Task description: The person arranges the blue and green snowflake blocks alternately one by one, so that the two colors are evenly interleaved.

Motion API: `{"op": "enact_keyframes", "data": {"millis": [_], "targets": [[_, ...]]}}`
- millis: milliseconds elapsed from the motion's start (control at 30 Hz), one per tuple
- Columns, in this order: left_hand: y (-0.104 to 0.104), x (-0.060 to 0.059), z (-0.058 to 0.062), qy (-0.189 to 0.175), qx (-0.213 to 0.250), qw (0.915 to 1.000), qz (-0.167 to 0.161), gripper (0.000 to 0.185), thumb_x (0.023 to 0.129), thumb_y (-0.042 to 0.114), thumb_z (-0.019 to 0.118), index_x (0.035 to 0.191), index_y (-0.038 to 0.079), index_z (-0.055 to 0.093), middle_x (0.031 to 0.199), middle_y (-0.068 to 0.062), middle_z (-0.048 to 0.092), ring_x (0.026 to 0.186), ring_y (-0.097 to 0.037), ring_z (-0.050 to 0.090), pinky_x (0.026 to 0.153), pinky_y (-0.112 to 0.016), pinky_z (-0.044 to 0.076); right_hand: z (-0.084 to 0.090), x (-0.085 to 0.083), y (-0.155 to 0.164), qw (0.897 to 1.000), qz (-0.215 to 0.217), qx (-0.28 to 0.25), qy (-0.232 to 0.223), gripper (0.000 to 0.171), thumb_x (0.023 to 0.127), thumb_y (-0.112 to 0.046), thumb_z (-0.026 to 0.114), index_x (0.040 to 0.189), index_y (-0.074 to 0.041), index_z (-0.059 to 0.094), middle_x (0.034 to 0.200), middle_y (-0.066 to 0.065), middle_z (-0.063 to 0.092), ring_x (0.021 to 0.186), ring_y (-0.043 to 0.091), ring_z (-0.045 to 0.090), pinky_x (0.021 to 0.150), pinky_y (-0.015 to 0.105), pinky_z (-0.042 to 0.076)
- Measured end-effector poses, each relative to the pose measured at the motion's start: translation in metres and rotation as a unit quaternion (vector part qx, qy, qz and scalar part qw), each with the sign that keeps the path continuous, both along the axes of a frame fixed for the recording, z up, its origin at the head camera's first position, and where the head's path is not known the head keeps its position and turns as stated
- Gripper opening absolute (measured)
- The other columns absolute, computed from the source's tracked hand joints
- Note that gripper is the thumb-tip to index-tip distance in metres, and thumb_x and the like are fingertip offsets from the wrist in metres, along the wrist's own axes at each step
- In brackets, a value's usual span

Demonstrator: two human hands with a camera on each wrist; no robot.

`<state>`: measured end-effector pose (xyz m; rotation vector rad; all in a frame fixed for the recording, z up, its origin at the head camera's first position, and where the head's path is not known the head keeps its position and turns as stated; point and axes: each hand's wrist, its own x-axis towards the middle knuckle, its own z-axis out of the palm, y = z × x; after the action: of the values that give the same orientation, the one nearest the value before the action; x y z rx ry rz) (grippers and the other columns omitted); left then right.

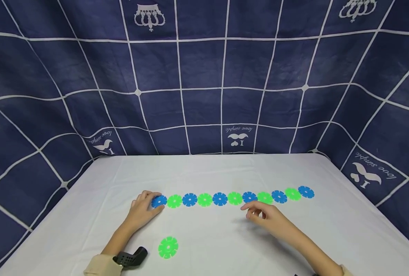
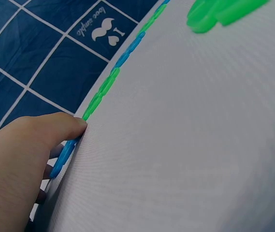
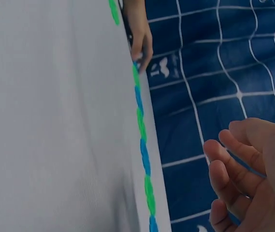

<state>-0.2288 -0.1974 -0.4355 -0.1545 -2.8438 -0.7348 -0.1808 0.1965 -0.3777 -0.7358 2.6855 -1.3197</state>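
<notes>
A row of flat, notched plastic flower discs, alternating blue and green, crosses the white table. At its left end my left hand point(image 1: 143, 209) grips a blue disc point(image 1: 159, 201), thumb on the near edge and fingers at the far side. Beside that disc lies a green disc point(image 1: 174, 201), edge to edge with it. My right hand point(image 1: 268, 216) hovers over the near side of the row, fingers loosely curled and holding nothing, close to another blue disc point(image 1: 249, 197). In the right wrist view, its bent fingers point(image 3: 234, 179) show with nothing between them.
A single green disc point(image 1: 168, 247) lies apart, nearer me on the white tablecloth point(image 1: 211, 237). The row's right end is a blue disc point(image 1: 306, 192). A dark blue checked curtain point(image 1: 204, 107) surrounds the back and sides of the table.
</notes>
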Motion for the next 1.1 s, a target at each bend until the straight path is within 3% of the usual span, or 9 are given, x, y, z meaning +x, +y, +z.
{"op": "enact_keyframes", "data": {"millis": [333, 667, 1100], "targets": [[-0.001, -0.003, 0.003, 0.001, -0.004, 1.0, -0.001, 0.049, 0.081, 0.038, 0.062, 0.121, 0.01, 0.055, 0.114, -0.012, 0.05, 0.108, -0.029, 0.046, 0.084, -0.043, 0.029, -0.004, -0.003, -0.042, 0.996, 0.078, -0.028, -0.021, 0.02, 0.091, -0.02, 0.053, 0.107, -0.012, 0.062, 0.087, 0.001, 0.062, 0.078, 0.004, 0.05, 0.068, 0.021, 0.042], [-0.002, -0.003, 0.0, 0.009, -0.008, 0.9999, -0.001, 0.05, 0.08, 0.037, 0.063, 0.121, 0.009, 0.055, 0.114, -0.013, 0.051, 0.107, -0.03, 0.046, 0.082, -0.043, 0.029, 0.003, -0.008, -0.093, 0.994, 0.099, -0.008, -0.049, 0.021, 0.089, -0.026, 0.056, 0.107, -0.017, 0.063, 0.083, -0.007, 0.059, 0.077, 0.005, 0.05, 0.063, 0.021, 0.042], [0.0, -0.001, 0.0, -0.007, -0.008, 0.9999, 0.006, 0.05, 0.082, 0.038, 0.062, 0.122, 0.009, 0.054, 0.116, -0.013, 0.05, 0.109, -0.03, 0.045, 0.084, -0.044, 0.029, -0.013, -0.007, -0.146, 0.988, 0.147, -0.025, -0.05, 0.019, 0.087, -0.023, 0.058, 0.103, -0.017, 0.064, 0.077, -0.011, 0.057, 0.067, -0.002, 0.046, 0.059, 0.015, 0.039]]}}
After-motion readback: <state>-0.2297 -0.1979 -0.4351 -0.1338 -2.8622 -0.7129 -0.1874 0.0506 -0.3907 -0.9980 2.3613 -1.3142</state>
